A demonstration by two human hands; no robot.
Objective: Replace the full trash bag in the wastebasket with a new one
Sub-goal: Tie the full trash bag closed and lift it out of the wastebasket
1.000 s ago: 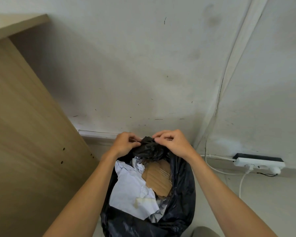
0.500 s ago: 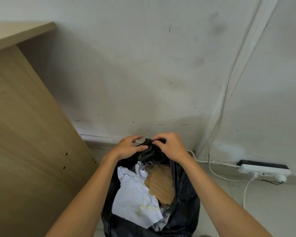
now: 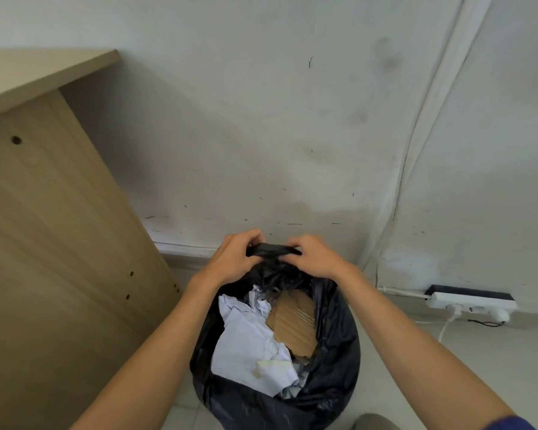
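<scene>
In the head view, the left hand (image 3: 235, 257) and right hand (image 3: 312, 256) have drawn the far rim of the black trash bag (image 3: 336, 352) up and together since a moment ago, so each grip is now clenched on a gathered strip of plastic stretched taut between them, where before the rim bunched loosely. The bag sits low in front of the person, beside the wooden desk panel (image 3: 53, 259), its mouth gaping over crumpled paper (image 3: 246, 342) and cardboard (image 3: 295, 324). This looks like the start of closing the full bag; the wastebasket itself is hidden.
</scene>
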